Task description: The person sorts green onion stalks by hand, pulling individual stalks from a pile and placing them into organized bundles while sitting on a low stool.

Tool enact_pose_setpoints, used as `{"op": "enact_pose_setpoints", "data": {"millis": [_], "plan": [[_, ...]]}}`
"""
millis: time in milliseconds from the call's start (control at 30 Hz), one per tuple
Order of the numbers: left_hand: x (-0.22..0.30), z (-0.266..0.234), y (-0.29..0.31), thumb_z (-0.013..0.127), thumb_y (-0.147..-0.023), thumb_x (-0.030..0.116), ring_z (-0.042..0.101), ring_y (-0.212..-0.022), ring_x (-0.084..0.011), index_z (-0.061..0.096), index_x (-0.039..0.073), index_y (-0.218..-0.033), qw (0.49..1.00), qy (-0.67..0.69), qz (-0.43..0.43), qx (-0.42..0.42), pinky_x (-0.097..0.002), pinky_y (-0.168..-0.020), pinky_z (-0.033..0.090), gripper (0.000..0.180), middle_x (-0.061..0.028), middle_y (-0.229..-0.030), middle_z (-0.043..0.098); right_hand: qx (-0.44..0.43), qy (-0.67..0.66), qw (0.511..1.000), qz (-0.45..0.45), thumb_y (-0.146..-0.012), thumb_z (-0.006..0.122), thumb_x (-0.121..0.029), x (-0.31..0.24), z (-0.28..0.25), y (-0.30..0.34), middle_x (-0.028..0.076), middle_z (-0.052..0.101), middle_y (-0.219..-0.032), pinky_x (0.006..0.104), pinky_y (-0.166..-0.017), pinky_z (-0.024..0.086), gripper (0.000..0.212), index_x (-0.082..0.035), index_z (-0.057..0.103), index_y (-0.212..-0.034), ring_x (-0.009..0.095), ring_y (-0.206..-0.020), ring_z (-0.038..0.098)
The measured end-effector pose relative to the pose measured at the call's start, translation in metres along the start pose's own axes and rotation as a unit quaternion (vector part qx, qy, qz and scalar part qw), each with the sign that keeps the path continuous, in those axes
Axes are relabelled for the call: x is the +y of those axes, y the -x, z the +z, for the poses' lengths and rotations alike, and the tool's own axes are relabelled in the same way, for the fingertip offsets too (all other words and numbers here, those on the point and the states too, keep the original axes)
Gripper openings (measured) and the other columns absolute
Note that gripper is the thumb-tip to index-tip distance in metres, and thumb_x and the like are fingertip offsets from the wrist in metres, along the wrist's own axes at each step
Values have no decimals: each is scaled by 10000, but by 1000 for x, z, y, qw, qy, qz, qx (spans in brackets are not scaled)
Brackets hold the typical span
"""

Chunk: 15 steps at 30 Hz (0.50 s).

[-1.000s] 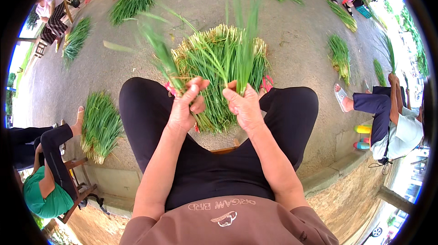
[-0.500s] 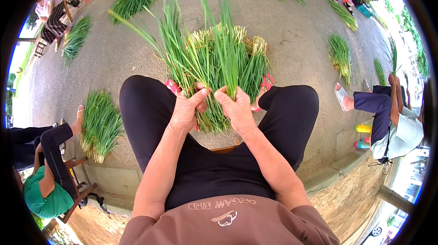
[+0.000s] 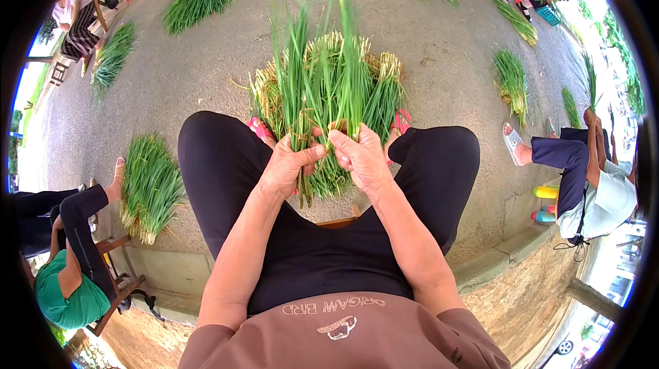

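Observation:
My left hand (image 3: 288, 166) is closed around a bunch of long green chives (image 3: 296, 84). The blades stand up away from me, and some brownish stem ends hang below the fist. Close beside it, my right hand (image 3: 361, 160) pinches a smaller bunch of chives (image 3: 351, 84) between thumb and fingers; its upper tips are blurred by motion. Beneath and beyond both hands lies a large pile of chives (image 3: 386, 87) on the ground between my feet, with pale cut ends along its far edge. The hands hide part of this pile.
More chive heaps lie on the pavement (image 3: 439, 94): one at left (image 3: 149, 187), one at right (image 3: 511, 84), others farther off. A person in green (image 3: 72, 290) sits at left. At right, a person in a pale top (image 3: 600, 204) holds chives. My knees flank the pile.
The left bunch has swung from leaning left to nearly upright. My right hand has shifted slightly right, its bunch now blurred. Yellowish stalks at the pile's left side now show.

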<state>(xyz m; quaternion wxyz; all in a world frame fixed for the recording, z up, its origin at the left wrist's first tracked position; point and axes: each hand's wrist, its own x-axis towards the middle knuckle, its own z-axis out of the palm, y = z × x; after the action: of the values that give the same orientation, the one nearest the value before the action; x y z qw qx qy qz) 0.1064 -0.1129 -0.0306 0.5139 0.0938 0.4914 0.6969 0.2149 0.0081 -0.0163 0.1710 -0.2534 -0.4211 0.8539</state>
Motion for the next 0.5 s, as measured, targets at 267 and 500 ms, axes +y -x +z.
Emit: {"op": "enact_pose_setpoints", "data": {"millis": [267, 500], "plan": [[3, 1, 0, 709, -793, 40, 448, -523, -58, 579, 68, -1046, 999, 4, 22, 23, -210, -489, 366, 286, 16, -723, 580, 27, -58, 998, 1, -857, 672, -131, 5, -2, -1, -54, 484, -642, 174, -383, 279, 134, -83, 561, -915, 23, -463, 399], [3, -5, 3, 665, -820, 19, 410, -507, -51, 582, 74, -1001, 999, 12, 29, 37, -197, -478, 348, 206, 30, -698, 550, 94, -133, 985, -59, -863, 645, -78, -11, -22, -11, -28, 498, -645, 183, -363, 298, 74, -85, 573, -875, 50, -460, 417]]}}
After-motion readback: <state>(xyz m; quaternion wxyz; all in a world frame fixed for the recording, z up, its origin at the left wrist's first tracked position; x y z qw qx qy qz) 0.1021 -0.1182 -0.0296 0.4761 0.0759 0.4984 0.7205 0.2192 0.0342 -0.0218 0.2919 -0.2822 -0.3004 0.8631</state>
